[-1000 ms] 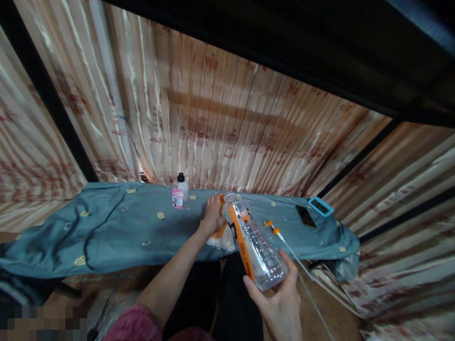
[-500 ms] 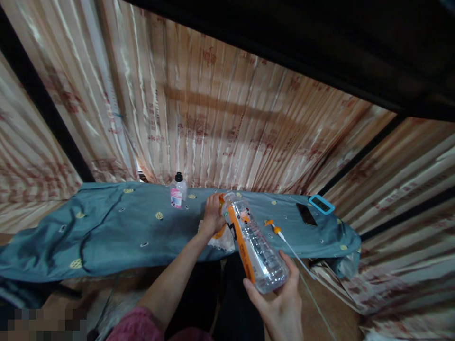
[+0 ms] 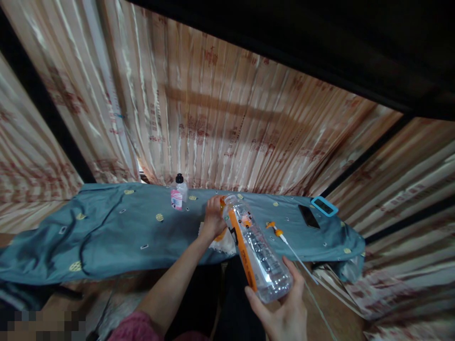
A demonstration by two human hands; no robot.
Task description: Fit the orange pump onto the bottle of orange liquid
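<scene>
Little moved since before, right hand [image 3: 284, 310] still wrapped round tilted clear bottle [image 3: 258, 251] base, left hand [image 3: 213, 219] fingers closed at its neck, over blue-covered desk [image 3: 117, 232] front edge.

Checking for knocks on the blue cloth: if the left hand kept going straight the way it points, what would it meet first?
Probably the striped curtain behind the table; the left hand points away past the large bottle top. Depth is unclear.
</scene>
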